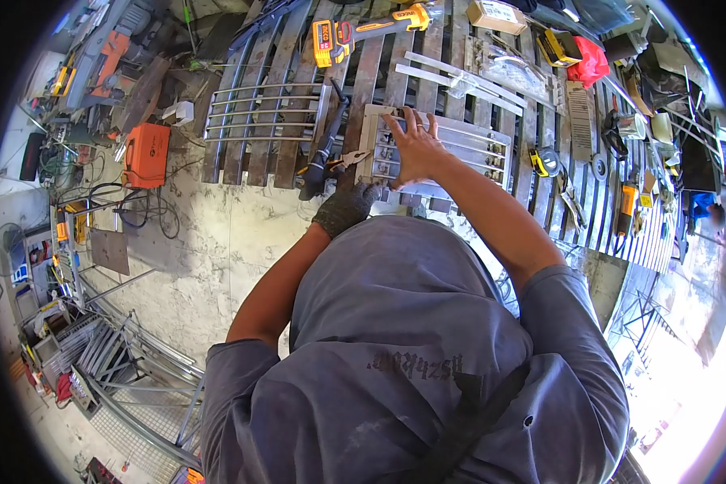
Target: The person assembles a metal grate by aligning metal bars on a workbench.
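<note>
Right hand [415, 149] spread over barred metal frame [468, 139], laid flat on slatted table [366, 71]; gloved left hand [347, 209] placed by near left corner, grip cannot be told. Frame judged stiff, moderately heavy, smooth, likely slippery; best gripped by outer edges.

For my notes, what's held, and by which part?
The right hand spans the left end of the metal grille; the left hand is by its corner. Actual grip is unclear.
</note>
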The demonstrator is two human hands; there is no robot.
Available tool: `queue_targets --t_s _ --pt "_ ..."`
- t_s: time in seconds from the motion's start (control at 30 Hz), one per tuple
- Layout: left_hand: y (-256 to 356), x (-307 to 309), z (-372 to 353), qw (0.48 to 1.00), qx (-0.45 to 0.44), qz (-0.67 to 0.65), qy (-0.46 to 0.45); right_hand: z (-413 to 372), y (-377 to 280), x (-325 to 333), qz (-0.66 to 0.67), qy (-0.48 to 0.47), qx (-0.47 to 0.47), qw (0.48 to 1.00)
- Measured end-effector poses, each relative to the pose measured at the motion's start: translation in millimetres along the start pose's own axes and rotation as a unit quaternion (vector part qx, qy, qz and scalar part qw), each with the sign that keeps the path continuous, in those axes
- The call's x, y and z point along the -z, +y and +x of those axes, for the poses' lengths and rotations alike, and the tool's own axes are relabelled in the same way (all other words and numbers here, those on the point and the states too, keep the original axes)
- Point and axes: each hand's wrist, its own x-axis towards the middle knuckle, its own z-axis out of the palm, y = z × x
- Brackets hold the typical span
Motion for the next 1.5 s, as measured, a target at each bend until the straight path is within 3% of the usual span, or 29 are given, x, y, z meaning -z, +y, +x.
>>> queue_targets --t_s 0.03,0.13,0.23,0.43,0.53,0.63,0.73,0.93,1.03,1.13,1.23,1.33,1.5 --pt "0.7 2.5 -0.2 0.999 -0.013 0.027 0.019 0.4 0.2 -0.3 -0.002 0.000 0.000 1.000" --pt "1.3 5.5 0.5 0.997 0.033 -0.051 -0.048 0.1 -0.2 -0.1 -0.003 -0.001 0.000 1.000" --pt "-2.6 0.7 0.3 0.998 -0.020 0.063 0.022 -0.3 -0.8 1.0 -0.001 0.002 0.001 1.000" --pt "-8.2 -13.3 -0.3 1.000 0.001 0.003 -0.019 -1.8 -1.4 2.2 0.004 0.001 -0.003 1.000" --pt "-8.8 -14.6 -0.5 0.992 0.045 -0.103 -0.052 -2.5 -0.8 2.0 0.007 0.005 -0.002 1.000" --pt "-8.7 -12.9 0.0 1.000 -0.010 0.018 -0.019 -2.1 -0.4 2.5 0.006 -0.001 -0.002 1.000" --pt "-8.9 -12.0 0.6 0.999 -0.022 0.034 0.019 -1.9 -0.1 1.5 0.008 0.001 -0.001 1.000" --pt "-3.0 3.4 2.2 0.997 0.022 -0.071 -0.031 0.1 3.4 -4.9 0.008 0.026 0.007 1.000" --pt "-1.1 11.3 2.7 1.000 0.008 -0.019 -0.021 0.4 4.1 -6.0 0.011 0.028 0.008 1.000" --pt "0.0 19.7 4.6 0.993 0.031 -0.083 -0.081 -0.8 2.5 -0.2 0.012 0.006 0.005 1.000" --pt "-1.8 11.0 3.6 0.999 -0.028 0.038 -0.026 -2.2 1.9 2.5 0.016 0.000 0.005 1.000" --pt "-4.0 6.4 3.7 0.997 -0.024 0.037 -0.069 -2.5 2.0 3.5 0.017 -0.002 0.006 1.000" --pt "0.6 22.7 6.2 0.997 -0.035 0.046 -0.060 -1.7 2.6 1.2 0.010 0.006 0.009 1.000"
